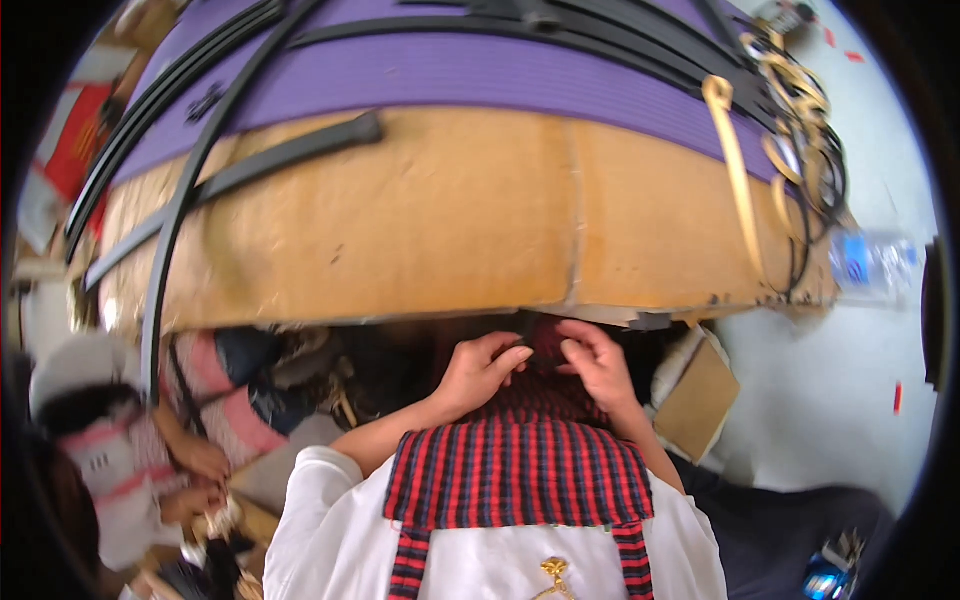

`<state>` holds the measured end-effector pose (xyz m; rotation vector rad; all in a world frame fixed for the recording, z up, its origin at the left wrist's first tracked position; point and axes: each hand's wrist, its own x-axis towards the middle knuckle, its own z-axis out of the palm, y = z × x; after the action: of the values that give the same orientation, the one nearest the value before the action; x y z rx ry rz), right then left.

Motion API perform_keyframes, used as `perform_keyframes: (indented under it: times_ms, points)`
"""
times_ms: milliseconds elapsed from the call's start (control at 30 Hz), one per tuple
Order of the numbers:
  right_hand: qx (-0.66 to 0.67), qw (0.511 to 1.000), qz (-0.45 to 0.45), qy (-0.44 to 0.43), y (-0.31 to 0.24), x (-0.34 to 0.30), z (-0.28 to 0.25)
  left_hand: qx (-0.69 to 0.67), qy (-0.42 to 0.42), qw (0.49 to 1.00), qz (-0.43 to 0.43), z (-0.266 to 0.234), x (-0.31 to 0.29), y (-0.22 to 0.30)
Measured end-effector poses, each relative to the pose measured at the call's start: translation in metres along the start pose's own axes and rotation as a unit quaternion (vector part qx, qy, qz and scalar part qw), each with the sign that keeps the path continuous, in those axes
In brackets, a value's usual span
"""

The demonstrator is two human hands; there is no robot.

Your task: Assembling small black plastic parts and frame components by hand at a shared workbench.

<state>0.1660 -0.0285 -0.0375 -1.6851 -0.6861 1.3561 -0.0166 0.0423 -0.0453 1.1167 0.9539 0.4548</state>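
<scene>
My left hand (478, 374) is just below the table's near edge, its thumb and fingers pinched together. A small dark piece at its fingertips is too blurred and shadowed to name. Close to its right, my right hand (600, 372) has curled fingers turned toward the left one; whatever they hold does not show. Both hands hover over my red and black striped apron (520, 475). On the cardboard-covered tabletop (450, 220) ahead, one black strap (290, 157) lies slanted, and a longer black strap (178, 215) crosses it and hangs over the edge.
A purple ribbed mat (480, 75) bears several black straps (620, 50). At right are a tan strap (735, 170), a tangle of tan and black strips (800, 100) and a clear plastic bottle (872, 262). A co-worker's hands (200, 475) are at lower left.
</scene>
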Motion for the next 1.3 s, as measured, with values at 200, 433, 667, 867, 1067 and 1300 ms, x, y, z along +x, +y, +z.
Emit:
perform_keyframes:
  times_ms: [200,433,667,867,1067,1300]
  points:
    - [-0.389,0.912,-0.103,-0.083,0.061,0.055,0.001,0.063,0.023,0.997,0.030,-0.011,-0.030,-0.023]
    - [-0.496,0.723,-0.027,-0.479,0.213,0.114,0.013,0.244,0.095,0.961,0.092,-0.004,-0.054,-0.044]
    - [-0.298,0.780,-0.023,-0.550,0.262,0.112,0.041,0.262,0.224,0.938,0.038,-0.018,-0.080,-0.048]
    - [-0.422,0.686,-0.022,-0.593,0.235,0.115,0.066,0.222,0.240,0.945,0.012,-0.046,-0.062,-0.068]
    - [-0.282,0.773,0.069,-0.564,0.167,0.140,0.100,0.156,0.160,0.972,0.067,-0.058,-0.057,-0.074]
    - [-0.084,0.844,0.164,-0.503,0.117,0.154,0.127,0.122,0.128,0.983,-0.049,-0.090,-0.043,-0.032]
